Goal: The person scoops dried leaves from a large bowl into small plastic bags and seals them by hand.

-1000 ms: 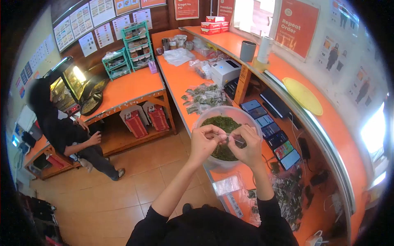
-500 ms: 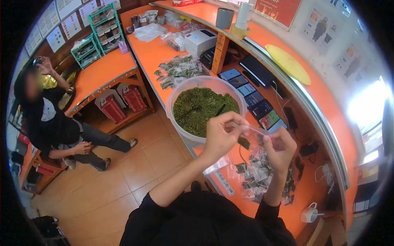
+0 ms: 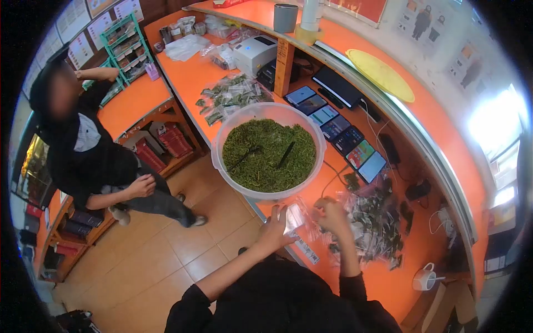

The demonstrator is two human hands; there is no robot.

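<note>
A stack of clear plastic bags [image 3: 295, 217] lies at the front edge of the orange counter. My left hand [image 3: 273, 230] has its thumb and fingers around the near side of that stack. Just right of it, my right hand [image 3: 333, 217] is held with bent fingers pressed together; what is between them, if anything, I cannot make out. Beyond my hands stands a large translucent tub [image 3: 219, 169] of chopped green leaves [image 3: 261, 152], with two dark handles sticking out. Many small filled sachets [image 3: 372, 225] are heaped beside my right hand.
Another heap of sachets [image 3: 236, 94] lies behind the tub. Several phones [image 3: 336, 125] line the counter's right side under a shelf holding a yellow lid [image 3: 380, 75]. A white mug [image 3: 425, 277] stands near right. At left is another person [image 3: 91, 139].
My hands have come down from in front of the tub to the plastic bags on the counter. The small bag they held has left them. The other person has shifted and turned.
</note>
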